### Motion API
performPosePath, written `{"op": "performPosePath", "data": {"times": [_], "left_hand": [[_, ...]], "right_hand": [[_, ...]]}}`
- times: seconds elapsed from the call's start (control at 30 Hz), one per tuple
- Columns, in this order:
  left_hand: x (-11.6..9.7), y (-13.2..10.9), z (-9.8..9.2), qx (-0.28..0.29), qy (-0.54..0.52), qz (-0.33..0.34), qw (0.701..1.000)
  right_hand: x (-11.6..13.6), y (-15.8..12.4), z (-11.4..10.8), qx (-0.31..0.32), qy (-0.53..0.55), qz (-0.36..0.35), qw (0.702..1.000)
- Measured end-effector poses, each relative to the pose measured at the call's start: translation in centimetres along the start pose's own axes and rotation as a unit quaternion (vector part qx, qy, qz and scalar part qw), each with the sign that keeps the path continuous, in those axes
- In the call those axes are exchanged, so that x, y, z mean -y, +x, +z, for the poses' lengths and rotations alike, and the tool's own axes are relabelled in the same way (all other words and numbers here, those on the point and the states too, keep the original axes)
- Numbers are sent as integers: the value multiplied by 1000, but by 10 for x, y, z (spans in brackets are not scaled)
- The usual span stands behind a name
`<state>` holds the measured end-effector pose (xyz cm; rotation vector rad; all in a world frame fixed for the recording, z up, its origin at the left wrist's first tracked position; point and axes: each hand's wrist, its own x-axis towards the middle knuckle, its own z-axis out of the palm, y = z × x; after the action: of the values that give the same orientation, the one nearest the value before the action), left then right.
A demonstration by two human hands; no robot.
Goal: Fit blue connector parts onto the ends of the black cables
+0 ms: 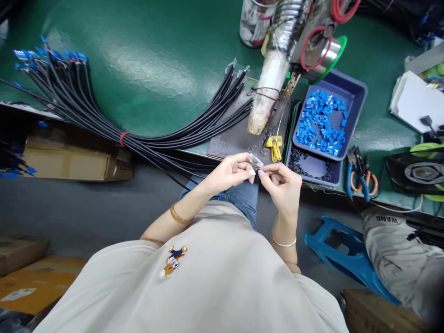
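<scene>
My left hand (231, 172) and my right hand (282, 185) meet just below the green bench's near edge, above my lap. Both are closed in pinches around a small, pale connector piece (255, 161) at the end of a thin black cable (194, 175). The cable runs left from my fingers into a big bundle of black cables (145, 134), tied with a red band and lying across the bench. A soldering fixture wrapped in pale tape (268, 88) hangs down right behind my hands.
A blue tray (357, 95) of several small blue parts sits at the right, with a dark tray of black bits under it. Blue-handled pliers (359, 178), a yellow clip (274, 147), a solder spool (328, 53) and a jar (255, 21) are nearby. Another person's leg shows at the lower right.
</scene>
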<state>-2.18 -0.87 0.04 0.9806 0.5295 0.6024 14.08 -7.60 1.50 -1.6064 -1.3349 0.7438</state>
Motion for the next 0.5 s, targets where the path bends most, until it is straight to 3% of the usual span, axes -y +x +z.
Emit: {"op": "performPosePath", "data": {"times": [0.13,0.23,0.33,0.5], "left_hand": [[2,1,-1,-14,-28,1,1000],[3,3,2,-57,-29,15,998],[2,5,6,-88,-19,30,996],[2,5,10,-88,13,43,995]], "right_hand": [[1,-3,-2,-78,6,-11,997],[1,-5,-4,-129,13,-16,991],[2,-4,-5,-98,-6,-33,995],[5,-1,-2,-31,-12,-39,999]]}}
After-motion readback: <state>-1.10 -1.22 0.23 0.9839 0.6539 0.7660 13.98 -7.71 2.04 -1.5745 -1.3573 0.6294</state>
